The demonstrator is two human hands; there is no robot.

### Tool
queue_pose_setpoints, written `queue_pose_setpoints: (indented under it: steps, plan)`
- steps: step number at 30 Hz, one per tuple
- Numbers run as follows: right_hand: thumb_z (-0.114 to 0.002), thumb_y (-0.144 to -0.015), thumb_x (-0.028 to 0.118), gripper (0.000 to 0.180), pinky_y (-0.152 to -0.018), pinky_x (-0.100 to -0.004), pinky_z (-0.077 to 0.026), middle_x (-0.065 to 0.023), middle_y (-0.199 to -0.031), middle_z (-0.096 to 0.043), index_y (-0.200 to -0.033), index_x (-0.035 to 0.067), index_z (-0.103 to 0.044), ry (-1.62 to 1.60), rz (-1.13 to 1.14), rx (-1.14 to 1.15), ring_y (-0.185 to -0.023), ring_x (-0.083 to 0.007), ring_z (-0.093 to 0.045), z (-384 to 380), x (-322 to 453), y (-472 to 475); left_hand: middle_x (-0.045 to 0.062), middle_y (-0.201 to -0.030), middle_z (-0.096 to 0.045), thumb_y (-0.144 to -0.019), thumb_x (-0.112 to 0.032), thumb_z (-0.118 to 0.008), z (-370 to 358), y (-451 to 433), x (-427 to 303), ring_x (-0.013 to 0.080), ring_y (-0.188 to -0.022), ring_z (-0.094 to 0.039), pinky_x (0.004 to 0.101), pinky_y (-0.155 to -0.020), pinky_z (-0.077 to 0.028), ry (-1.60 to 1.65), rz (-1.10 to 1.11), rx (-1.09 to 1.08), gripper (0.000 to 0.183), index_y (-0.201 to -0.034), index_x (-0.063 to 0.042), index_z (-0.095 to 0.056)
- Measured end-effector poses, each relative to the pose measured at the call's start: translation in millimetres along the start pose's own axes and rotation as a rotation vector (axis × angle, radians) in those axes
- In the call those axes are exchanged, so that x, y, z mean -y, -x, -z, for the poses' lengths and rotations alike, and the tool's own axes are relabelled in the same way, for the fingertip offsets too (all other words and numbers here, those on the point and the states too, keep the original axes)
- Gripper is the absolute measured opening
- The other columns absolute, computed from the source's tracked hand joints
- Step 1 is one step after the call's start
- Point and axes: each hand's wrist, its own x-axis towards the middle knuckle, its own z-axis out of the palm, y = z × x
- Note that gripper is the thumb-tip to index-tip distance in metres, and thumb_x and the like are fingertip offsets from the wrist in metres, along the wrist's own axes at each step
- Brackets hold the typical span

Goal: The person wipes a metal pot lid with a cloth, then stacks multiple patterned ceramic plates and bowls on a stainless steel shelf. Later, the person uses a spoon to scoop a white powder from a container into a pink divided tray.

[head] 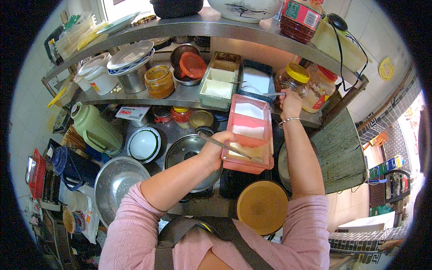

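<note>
My left hand point(216, 150) grips the left side of a pink plastic seasoning box point(248, 166) with three compartments. White granules lie in the two farther compartments and a yellowish powder in the nearest. A long metal spoon point(229, 147) lies across that hand, its bowl over the nearest compartment. Farther right, my right hand point(291, 103) is closed around the handle of another metal spoon point(272, 94). This spoon reaches over the near edge of a dark blue box point(258, 63) of white granules on the shelf; its tip is hard to make out.
Left of the blue box stands a green seasoning box point(216, 103). A yellow-lidded jar point(297, 74) stands close by my right hand. Below are a glass-lidded pot point(179, 152), a steel basin point(118, 182) and a round wooden board point(262, 207). The upper metal shelf point(209, 26) overhangs.
</note>
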Motion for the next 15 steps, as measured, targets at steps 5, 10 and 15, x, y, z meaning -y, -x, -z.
queue_pose_setpoints:
  steps: [5, 10, 15]
  plan:
    - [-0.048, -0.086, 0.017, 0.019, -0.035, -0.0200, -0.027, 0.0000, -0.055, -0.048, -0.083, 0.001, -0.059, -0.052, 0.093, 0.033, -0.040, -0.0064, -0.037, 12.0, 25.2, 17.4, 0.013, -0.081, -0.062, -0.064, -0.014, -0.053, -2.6, 2.6, -0.4, 0.0246, -0.075, -0.062, 0.0350, -0.072, -0.051, 0.004, 0.001, -0.011, 0.028, -0.087, 0.001, -0.057]
    - [-0.046, -0.091, 0.018, 0.023, -0.041, -0.0192, -0.032, -0.0001, -0.061, -0.050, -0.084, 0.001, -0.059, -0.041, 0.230, 0.089, -0.045, -0.0061, -0.040, 27.9, 39.7, 59.6, 0.011, -0.089, -0.061, -0.067, -0.016, -0.054, 6.4, -2.6, -0.6, 0.0232, -0.082, -0.061, 0.0342, -0.078, -0.048, -0.046, 0.078, 0.006, 0.035, -0.098, 0.000, -0.055]
    - [-0.047, -0.090, 0.014, 0.018, -0.055, -0.0279, -0.044, -0.0073, -0.071, -0.057, -0.091, 0.002, -0.060, 0.504, 0.851, 0.162, -0.059, -0.0174, -0.054, 30.3, 40.5, 89.0, 0.011, -0.089, -0.061, -0.066, -0.015, -0.054, 4.1, -2.1, 0.8, 0.0235, -0.082, -0.061, 0.0343, -0.079, -0.048, -0.039, 0.028, 0.022, 0.035, -0.098, 0.000, -0.055]
